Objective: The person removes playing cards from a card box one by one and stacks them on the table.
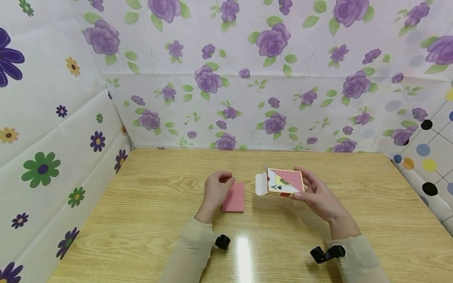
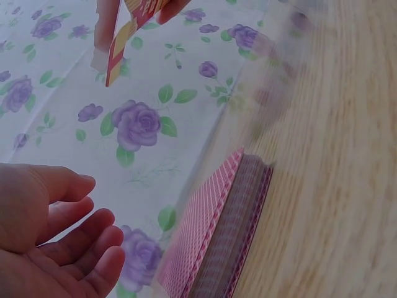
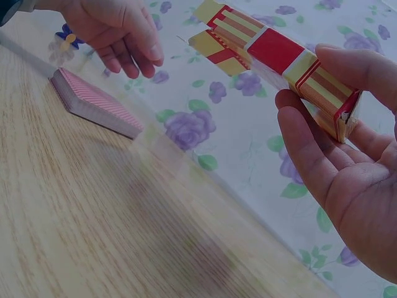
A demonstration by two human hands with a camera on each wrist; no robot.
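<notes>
A squared stack of red-backed playing cards (image 1: 233, 197) lies on the wooden table. Over its left edge hovers my left hand (image 1: 217, 192), fingers loosely bent and holding nothing; in the left wrist view a gap shows between the fingers (image 2: 102, 230) and the deck (image 2: 214, 230). My right hand (image 1: 318, 196) grips a playing card box (image 1: 284, 181) by its right end, thumb on the near side and fingers behind. The box is raised above the table, its white end flap (image 1: 261, 184) open toward the left. An ace of spades design shows on its face.
The wooden table (image 1: 159, 236) runs back to a wall covered in purple-flowered cloth (image 1: 212, 110). A daisy-patterned cloth (image 1: 42, 169) borders the left side, and a dotted one (image 1: 424, 169) the right. Black wrist mounts (image 1: 327, 253) sit at both sleeves.
</notes>
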